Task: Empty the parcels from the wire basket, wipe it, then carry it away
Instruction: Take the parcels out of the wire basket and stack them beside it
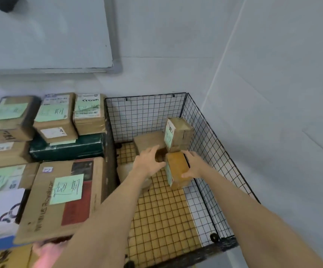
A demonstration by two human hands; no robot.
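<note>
The wire basket stands in the corner of two pale walls, its yellow mesh floor mostly bare. Both arms reach into it from the near edge. The right grip holds a small orange-brown parcel near the basket's right wall, with fingers over its far top edge and thumb on its near side. The parcel is tilted. The left grip is wide, fingers spread and fairly straight, thumb against the parcel's left face.

In the far right corner an upright parcel with a green label stands beside a flat brown parcel. A pale parcel lies by the left wall, partly under the left forearm.

Outside the left wall are stacked parcels with green notes, a dark green parcel and a large carton.
</note>
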